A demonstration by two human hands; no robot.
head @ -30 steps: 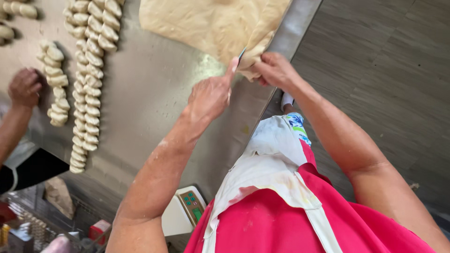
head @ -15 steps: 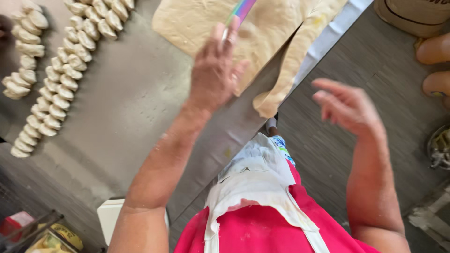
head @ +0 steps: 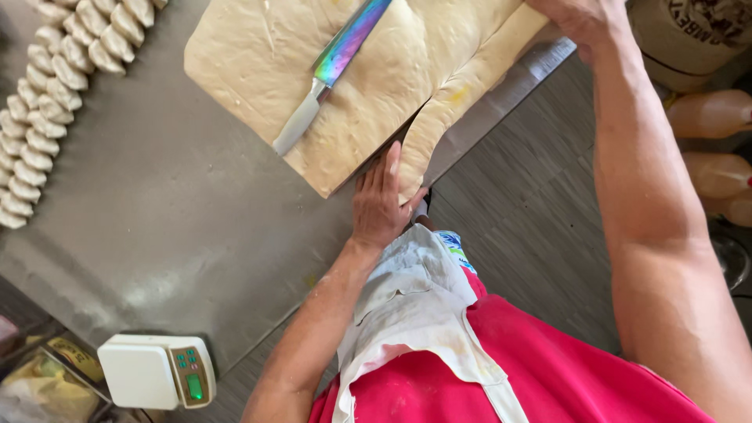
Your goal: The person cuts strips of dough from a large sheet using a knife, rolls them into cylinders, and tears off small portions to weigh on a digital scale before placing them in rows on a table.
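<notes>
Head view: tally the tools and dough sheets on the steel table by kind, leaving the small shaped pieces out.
Knife: 1
Digital scale: 1
Large dough sheet: 1
Cut dough strip, left hand on its near end: 1
Total: 4

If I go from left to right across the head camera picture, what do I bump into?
Rows of small dough pieces → white kitchen scale → knife lying on the big dough slab → left hand at the slab's near corner → right hand → bottles on the floor.
</notes>
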